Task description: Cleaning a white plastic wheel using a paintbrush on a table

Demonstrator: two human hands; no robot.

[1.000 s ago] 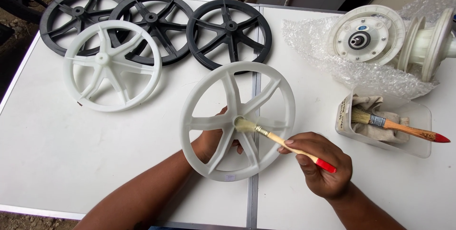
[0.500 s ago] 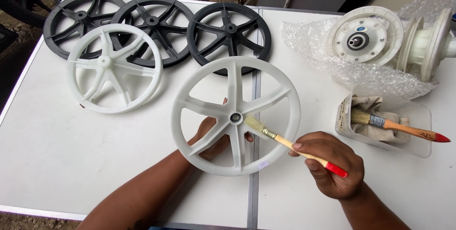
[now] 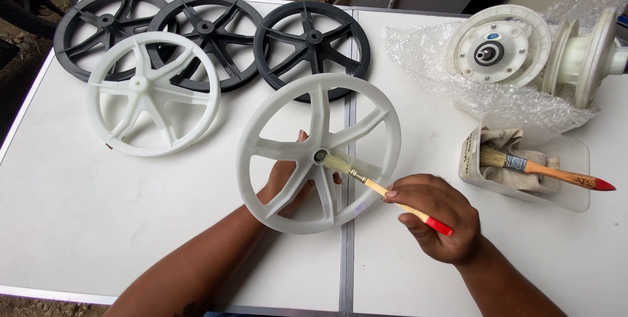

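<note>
Our left hand (image 3: 288, 183) holds the white wheel (image 3: 318, 153) from beneath, fingers mostly hidden. Right hand (image 3: 435, 215) pinches a brush (image 3: 383, 189) at its hub. Black wheels (image 3: 206, 39) lie behind; a tub (image 3: 575, 193) stands to the right.

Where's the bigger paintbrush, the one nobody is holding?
In the head view, the wide brush lies at the right across a clear plastic tray with a rag, below the bubble wrap, beyond the right hand.
</note>
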